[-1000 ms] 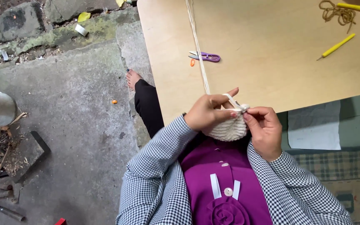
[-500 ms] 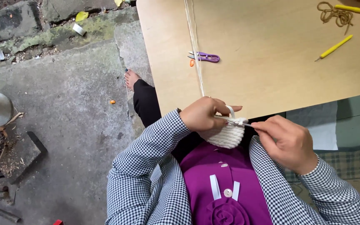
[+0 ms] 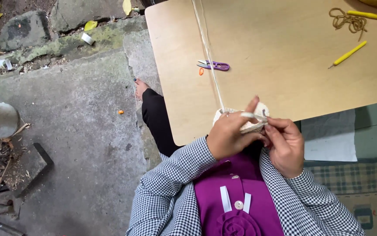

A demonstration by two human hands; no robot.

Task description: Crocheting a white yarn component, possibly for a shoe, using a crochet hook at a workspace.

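Note:
A small cream crocheted piece [image 3: 253,125] sits at the near edge of a light wooden table [image 3: 284,57]. My left hand [image 3: 232,133] grips it from the left, index finger raised. My right hand [image 3: 284,142] pinches a pale crochet hook [image 3: 253,116] whose tip lies across the piece. A cream yarn strand [image 3: 206,48] runs from the piece up over the table and out of view.
Purple thread snips [image 3: 214,65] and a small orange marker [image 3: 201,71] lie mid-table. A yellow crochet hook [image 3: 347,53], tan cord [image 3: 347,21] and another yellow tool [image 3: 369,15] lie at the far right. Concrete ground [image 3: 66,118] with debris lies to the left; a bare foot [image 3: 141,87] rests there.
Both hands and the crocheted piece have risen toward the table edge. My right hand moved back in against the piece after pulling away to the right.

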